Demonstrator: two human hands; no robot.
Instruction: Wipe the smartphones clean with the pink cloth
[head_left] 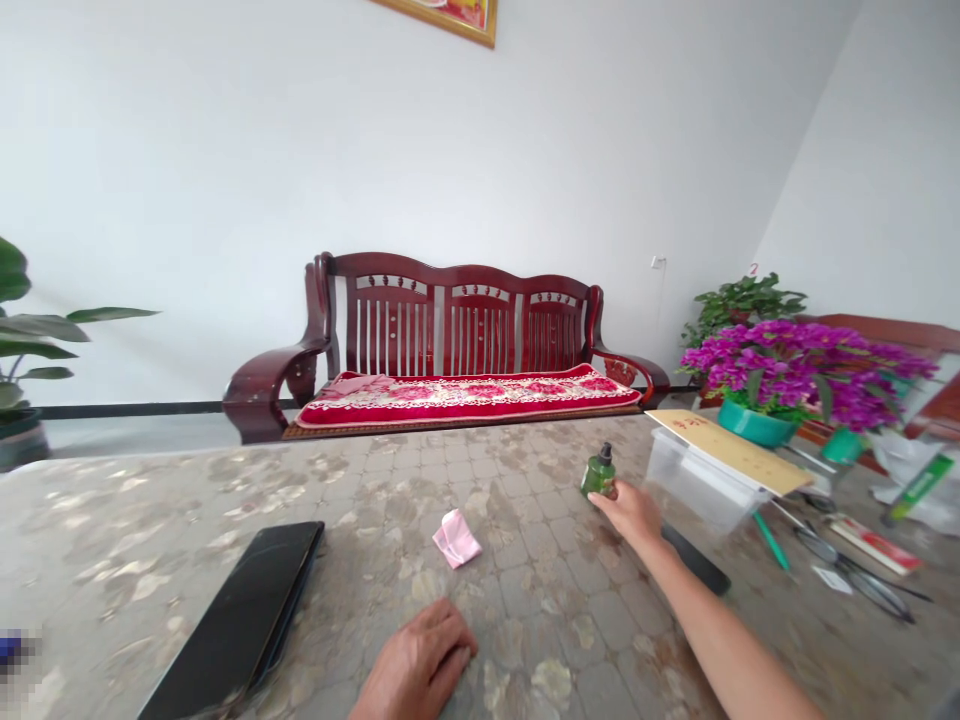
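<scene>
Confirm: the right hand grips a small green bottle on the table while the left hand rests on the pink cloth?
Not the cloth. The head view shows the left hand resting on the bare table, apart from the pink cloth beyond it. The right hand does grip the small green bottle.

Right arm reaches forward, right hand [634, 510] curled in a grip; left hand [420, 662] rests palm-down.

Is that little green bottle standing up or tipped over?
Upright: the green bottle has its dark cap pointing up, with the right hand holding its lower side.
</scene>
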